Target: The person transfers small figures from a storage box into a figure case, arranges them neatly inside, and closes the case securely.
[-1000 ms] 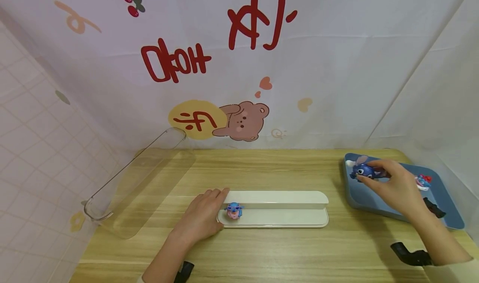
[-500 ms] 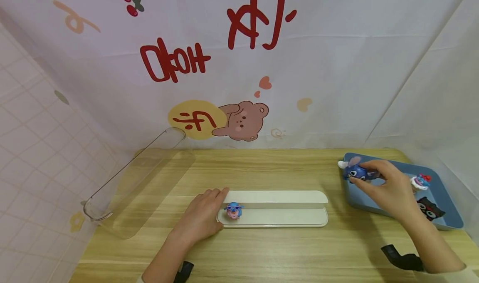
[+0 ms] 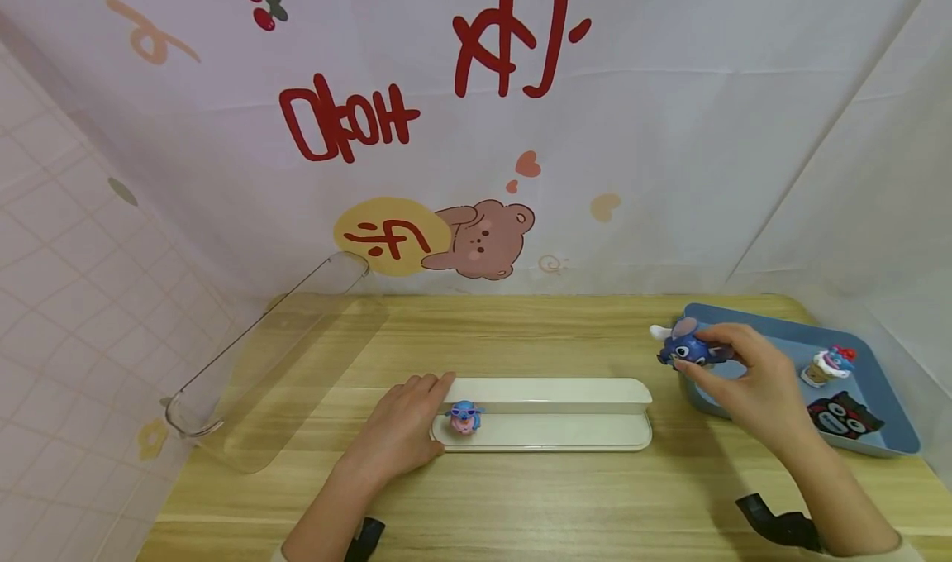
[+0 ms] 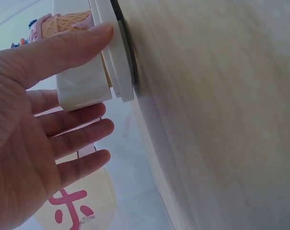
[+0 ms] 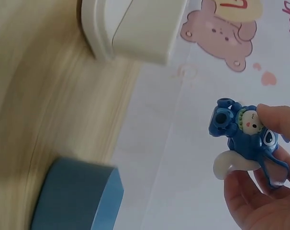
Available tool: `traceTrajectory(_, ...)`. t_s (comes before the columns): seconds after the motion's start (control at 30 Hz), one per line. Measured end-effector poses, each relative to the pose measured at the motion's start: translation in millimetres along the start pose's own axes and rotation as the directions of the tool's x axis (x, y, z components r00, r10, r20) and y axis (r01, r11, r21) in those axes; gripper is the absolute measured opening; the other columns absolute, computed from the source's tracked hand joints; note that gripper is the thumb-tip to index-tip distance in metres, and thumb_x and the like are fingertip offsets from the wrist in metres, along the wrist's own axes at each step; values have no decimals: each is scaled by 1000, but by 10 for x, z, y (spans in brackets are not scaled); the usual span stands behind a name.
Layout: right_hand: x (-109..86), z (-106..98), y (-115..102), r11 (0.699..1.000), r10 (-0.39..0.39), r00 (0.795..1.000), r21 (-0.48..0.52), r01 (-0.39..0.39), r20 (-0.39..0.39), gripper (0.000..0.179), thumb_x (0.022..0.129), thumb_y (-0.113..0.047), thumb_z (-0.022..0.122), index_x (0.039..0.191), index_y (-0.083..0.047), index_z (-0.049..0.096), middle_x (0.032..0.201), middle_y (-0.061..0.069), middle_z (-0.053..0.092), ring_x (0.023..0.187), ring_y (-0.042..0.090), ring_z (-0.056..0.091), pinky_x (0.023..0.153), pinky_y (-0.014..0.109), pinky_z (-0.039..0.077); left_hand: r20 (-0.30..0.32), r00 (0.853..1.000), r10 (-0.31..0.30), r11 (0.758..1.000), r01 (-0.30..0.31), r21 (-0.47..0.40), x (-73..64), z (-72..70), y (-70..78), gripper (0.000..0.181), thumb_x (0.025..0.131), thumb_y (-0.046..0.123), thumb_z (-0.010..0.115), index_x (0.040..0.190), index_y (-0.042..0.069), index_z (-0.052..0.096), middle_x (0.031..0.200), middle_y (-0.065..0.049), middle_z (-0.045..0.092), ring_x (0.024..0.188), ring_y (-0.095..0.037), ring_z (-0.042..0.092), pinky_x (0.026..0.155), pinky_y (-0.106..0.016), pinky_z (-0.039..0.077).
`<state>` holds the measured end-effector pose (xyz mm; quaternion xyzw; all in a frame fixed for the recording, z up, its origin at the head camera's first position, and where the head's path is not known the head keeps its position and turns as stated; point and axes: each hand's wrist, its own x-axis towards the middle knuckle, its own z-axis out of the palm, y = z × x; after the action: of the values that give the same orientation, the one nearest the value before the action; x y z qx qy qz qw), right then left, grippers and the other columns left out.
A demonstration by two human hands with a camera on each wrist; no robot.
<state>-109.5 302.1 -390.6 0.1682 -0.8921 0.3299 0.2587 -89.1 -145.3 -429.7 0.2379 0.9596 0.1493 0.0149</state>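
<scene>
1. Wooden table [image 3: 565, 504]: lower frame.
2. Right hand [image 3: 759, 388] pinches blue toy [image 3: 680, 349], right of frame, near tray [image 3: 792, 335]; grip firmly.
3. Left hand [image 3: 400, 423] grips white stand [image 3: 558, 431], lower centre; brace it steadily.

Dark-blue figurine [image 5: 245, 147] glossy plastic; white stand [image 3: 550, 431] smooth plastic; tabletop [image 3: 550, 504] wood-grained; backdrop [image 3: 669, 149] cloth.

Left forearm [image 3: 330, 500]: enters from the near edge, slanting far and right. Left hand [image 3: 402, 430]: thumb [image 4: 71, 50] extended on the near side, pressing opposite the index finger; remaining fingers [image 4: 85, 136] slightly spread and nearly straight. Right forearm [image 3: 836, 483]: enters at near right, slanting far and left. Right hand [image 3: 762, 380]: thumb near, fingers far, curved in a pinching grip. Sleeve [image 3: 888, 551] ends below the right wrist.
</scene>
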Motion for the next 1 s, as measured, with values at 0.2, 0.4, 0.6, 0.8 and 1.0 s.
traceTrajectory(0.2,-3,126,-131,998,-63,998,6,64,-10,51,61,13,94,105,-1,73,103,10,69,88,-7,56,77,4,44,5,1000,-6,1000,6,-1,8,-5,4,98,67,17,100,150,0,52,133,-14,64,123,-32,59,104,-52,50)
traceTrajectory(0.4,-3,221,-245,995,-99,995,16,99,-9,52,60,10,96,105,-2,73,105,6,69,91,-4,56,78,5,44,10,1000,-12,1000,12,-4,11,-6,7,98,68,16,100,151,0,51,133,-14,63,124,-32,59,105,-51,49)
traceTrajectory(0.6,-15,327,-375,984,-160,987,76,162,-27,55,58,12,95,107,-4,75,108,9,71,98,2,60,82,7,45,4,1000,-5,1000,5,-4,11,-7,6,99,67,17,101,151,0,51,132,-14,64,123,-32,59,104,-51,50)
traceTrajectory(0.8,-39,450,-481,976,-172,985,134,172,-12,55,60,11,95,108,-7,74,109,7,71,93,4,61,80,10,46,7,1000,-3,1000,3,-14,5,-14,-2,97,68,16,100,150,0,51,133,-14,64,124,-32,59,105,-52,49)
traceTrajectory(1.0,-68,574,-559,965,-184,983,191,182,-5,57,60,10,96,109,-9,73,108,5,70,91,7,63,80,11,47,13,1000,-3,1000,3,-19,-4,-24,3,97,68,16,100,150,-1,51,133,-15,63,124,-33,59,105,-52,49)
